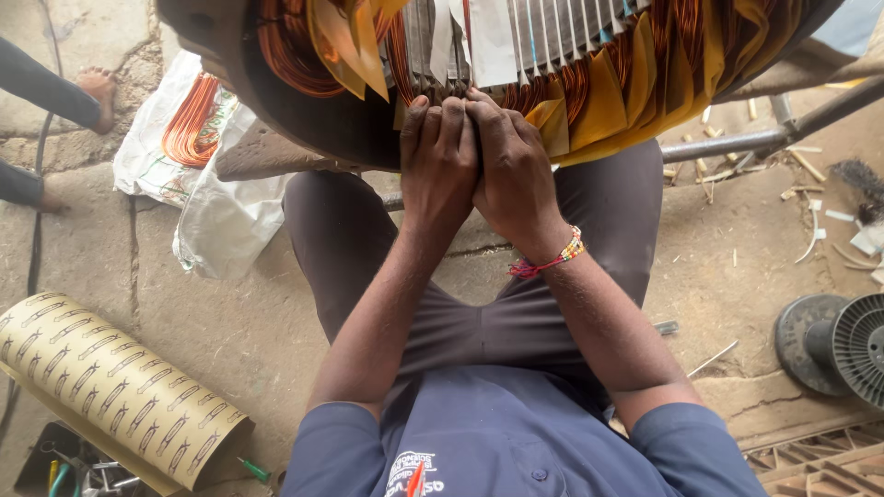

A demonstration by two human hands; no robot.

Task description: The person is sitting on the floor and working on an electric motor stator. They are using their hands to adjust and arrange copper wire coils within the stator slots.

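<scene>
A large round motor stator (304,120) fills the top of the view, with copper wire windings (285,46), yellow insulating sheets (608,106) and white paper strips (493,41) in its slots. My left hand (437,161) and my right hand (516,170) press side by side against the lower inner edge of the stator, fingertips curled onto the windings and insulation there. What the fingers pinch is hidden under them. A beaded bracelet (552,262) circles my right wrist. I sit with my knees under the stator.
A roll of patterned yellow insulation paper (110,387) lies at lower left. A white bag with a copper wire coil (189,124) rests at upper left, near another person's foot (97,87). Black spools (843,345) stand at right, and metal bars (737,143) run under the stator.
</scene>
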